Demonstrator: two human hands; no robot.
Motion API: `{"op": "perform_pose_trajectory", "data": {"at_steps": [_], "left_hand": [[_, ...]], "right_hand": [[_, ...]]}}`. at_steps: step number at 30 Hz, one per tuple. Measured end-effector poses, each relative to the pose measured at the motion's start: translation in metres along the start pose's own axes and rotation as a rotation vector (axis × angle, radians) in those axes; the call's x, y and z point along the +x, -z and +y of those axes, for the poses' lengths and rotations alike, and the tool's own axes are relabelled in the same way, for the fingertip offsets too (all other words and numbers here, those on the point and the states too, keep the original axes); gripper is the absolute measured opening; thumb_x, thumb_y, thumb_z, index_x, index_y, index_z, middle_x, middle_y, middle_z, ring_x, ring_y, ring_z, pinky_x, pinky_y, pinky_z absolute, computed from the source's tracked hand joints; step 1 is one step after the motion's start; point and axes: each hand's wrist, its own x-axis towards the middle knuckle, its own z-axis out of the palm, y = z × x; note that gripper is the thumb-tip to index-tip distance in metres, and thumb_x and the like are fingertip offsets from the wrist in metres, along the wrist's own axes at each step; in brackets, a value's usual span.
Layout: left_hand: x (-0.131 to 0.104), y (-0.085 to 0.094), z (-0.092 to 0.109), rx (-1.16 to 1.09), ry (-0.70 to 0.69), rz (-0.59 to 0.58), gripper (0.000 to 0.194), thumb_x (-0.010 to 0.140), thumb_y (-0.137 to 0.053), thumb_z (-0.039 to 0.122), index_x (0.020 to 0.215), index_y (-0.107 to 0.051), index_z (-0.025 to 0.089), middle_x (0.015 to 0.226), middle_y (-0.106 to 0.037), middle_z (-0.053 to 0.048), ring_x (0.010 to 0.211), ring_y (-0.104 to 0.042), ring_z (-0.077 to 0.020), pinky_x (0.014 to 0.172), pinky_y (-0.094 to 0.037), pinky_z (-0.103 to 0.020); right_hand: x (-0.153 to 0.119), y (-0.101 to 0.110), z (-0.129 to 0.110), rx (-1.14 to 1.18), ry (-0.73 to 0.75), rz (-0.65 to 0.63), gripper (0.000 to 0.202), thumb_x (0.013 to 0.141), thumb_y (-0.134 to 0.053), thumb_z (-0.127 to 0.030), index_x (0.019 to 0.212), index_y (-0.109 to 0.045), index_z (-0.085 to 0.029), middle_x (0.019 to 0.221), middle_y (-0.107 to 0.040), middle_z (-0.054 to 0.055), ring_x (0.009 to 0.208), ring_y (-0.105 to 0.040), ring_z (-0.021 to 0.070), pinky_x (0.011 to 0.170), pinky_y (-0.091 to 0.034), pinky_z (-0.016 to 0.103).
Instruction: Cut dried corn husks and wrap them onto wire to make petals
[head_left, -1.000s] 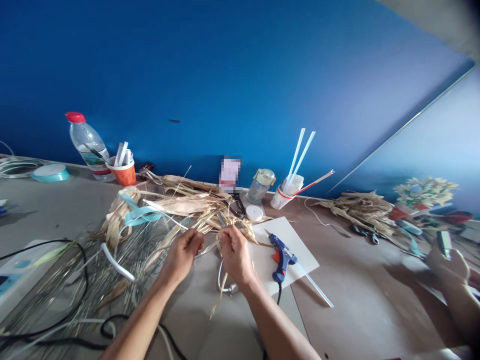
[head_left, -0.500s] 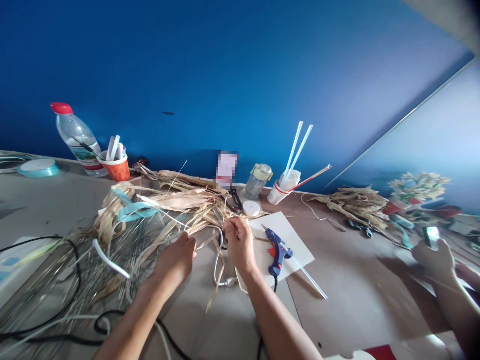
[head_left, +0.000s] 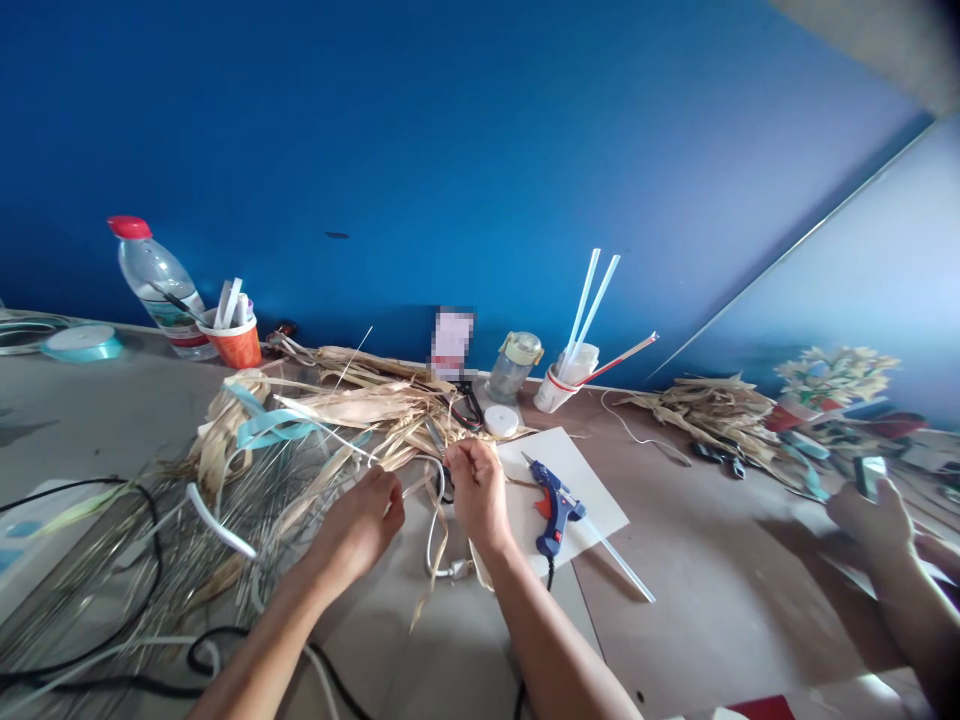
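My left hand [head_left: 362, 522] is closed in a loose pinch over the table, left of centre; what its fingers hold is hidden. My right hand [head_left: 478, 492] is also closed, thumb against fingers, beside the front of a heap of dry corn husks [head_left: 382, 405]. Whatever lies in this pinch is too small to make out. A white cable [head_left: 429, 540] loops between the hands. Right of my right hand, a blue glue gun [head_left: 556, 508] with a clear glue stick [head_left: 619, 565] in its back lies on a white sheet [head_left: 596, 487]. Scissors [head_left: 470, 405] rest behind the hands.
Thin wires [head_left: 255, 500] and a light-blue ribbon [head_left: 274, 430] lie at left. Along the wall stand a bottle [head_left: 161, 285], an orange cup [head_left: 236, 343], a jar [head_left: 514, 368] and a white cup [head_left: 555, 390] with glue sticks. At far right, another person's hands [head_left: 874, 520] hold a phone.
My left hand has moved slightly right, closer to my right hand. My right hand stays nearly where it was, still pinched. The view has shifted slightly.
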Motion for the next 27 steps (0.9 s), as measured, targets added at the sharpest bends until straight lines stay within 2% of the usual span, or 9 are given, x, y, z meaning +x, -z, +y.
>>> {"op": "perform_pose_trajectory", "data": {"at_steps": [2,6,8,11,14,16,21,24,27], "left_hand": [[0.000,0.004,0.001,-0.344,-0.030,0.033,0.010,0.081,-0.045,0.018,0.074,-0.053,0.018,0.068,-0.052,0.000,0.062,-0.048,-0.0143,0.057,-0.033,-0.026],[0.000,0.005,0.007,-0.999,0.027,-0.126,0.013,0.080,-0.054,0.027,0.072,-0.052,0.018,0.058,-0.042,0.005,0.048,-0.031,-0.0079,0.046,-0.022,-0.023],[0.002,0.001,0.011,-1.209,0.091,-0.180,0.015,0.076,-0.063,0.028,0.073,-0.053,0.017,0.059,-0.045,0.005,0.047,-0.028,-0.0055,0.045,-0.019,-0.021],[0.005,-0.004,0.017,-1.412,0.201,-0.137,0.026,0.067,-0.074,0.028,0.084,-0.059,0.016,0.065,-0.053,0.004,0.045,-0.028,-0.0029,0.044,-0.017,-0.020],[0.007,-0.008,0.019,-1.505,0.264,-0.069,0.030,0.061,-0.078,0.030,0.083,-0.066,0.014,0.062,-0.054,0.004,0.043,-0.027,-0.0010,0.043,-0.016,-0.019],[0.007,-0.010,0.017,-1.516,0.270,-0.054,0.028,0.059,-0.079,0.029,0.080,-0.069,0.014,0.061,-0.055,0.003,0.042,-0.026,-0.0004,0.043,-0.016,-0.019],[0.004,-0.013,0.012,-1.405,0.207,-0.130,0.025,0.065,-0.075,0.030,0.084,-0.072,0.015,0.062,-0.058,0.001,0.046,-0.033,-0.0037,0.046,-0.020,-0.021],[0.002,-0.014,0.013,-1.383,0.150,-0.131,0.027,0.068,-0.072,0.035,0.085,-0.071,0.014,0.056,-0.056,0.001,0.047,-0.034,-0.0056,0.046,-0.021,-0.021],[0.003,-0.014,0.014,-1.397,0.140,-0.098,0.028,0.069,-0.072,0.037,0.084,-0.069,0.013,0.052,-0.054,0.002,0.047,-0.035,-0.0060,0.045,-0.020,-0.021]], "right_hand": [[0.000,0.000,0.000,0.086,-0.038,0.002,0.023,0.086,-0.047,-0.030,0.067,-0.054,-0.018,0.060,-0.049,-0.002,0.056,-0.042,0.0113,0.054,-0.035,0.023],[-0.001,-0.006,0.000,0.312,-0.107,-0.054,0.028,0.085,-0.053,-0.038,0.066,-0.054,-0.018,0.058,-0.047,-0.003,0.052,-0.037,0.0097,0.050,-0.032,0.023],[-0.003,-0.010,-0.001,0.441,-0.153,-0.082,0.028,0.083,-0.056,-0.040,0.066,-0.055,-0.018,0.060,-0.050,-0.002,0.052,-0.039,0.0097,0.051,-0.033,0.023],[-0.005,-0.014,-0.002,0.591,-0.189,-0.091,0.026,0.081,-0.060,-0.039,0.067,-0.056,-0.018,0.062,-0.053,-0.001,0.053,-0.041,0.0096,0.053,-0.034,0.024],[-0.007,-0.014,-0.003,0.567,-0.156,-0.092,0.026,0.083,-0.056,-0.038,0.067,-0.056,-0.018,0.057,-0.050,-0.003,0.051,-0.038,0.0093,0.052,-0.033,0.024],[-0.007,-0.012,-0.005,0.424,-0.113,-0.079,0.023,0.084,-0.054,-0.035,0.068,-0.057,-0.018,0.056,-0.049,-0.003,0.051,-0.040,0.0102,0.052,-0.034,0.024],[-0.008,-0.007,-0.008,0.037,0.009,-0.064,0.017,0.083,-0.049,-0.023,0.069,-0.056,-0.019,0.063,-0.055,-0.001,0.060,-0.049,0.0136,0.059,-0.040,0.026],[-0.010,-0.007,-0.008,-0.007,0.042,-0.110,0.016,0.084,-0.048,-0.022,0.070,-0.056,-0.019,0.063,-0.056,0.000,0.061,-0.052,0.0143,0.060,-0.041,0.026],[-0.011,-0.008,-0.008,0.013,0.029,-0.100,0.016,0.084,-0.048,-0.023,0.070,-0.056,-0.019,0.065,-0.058,0.000,0.062,-0.053,0.0145,0.061,-0.042,0.026]]}}
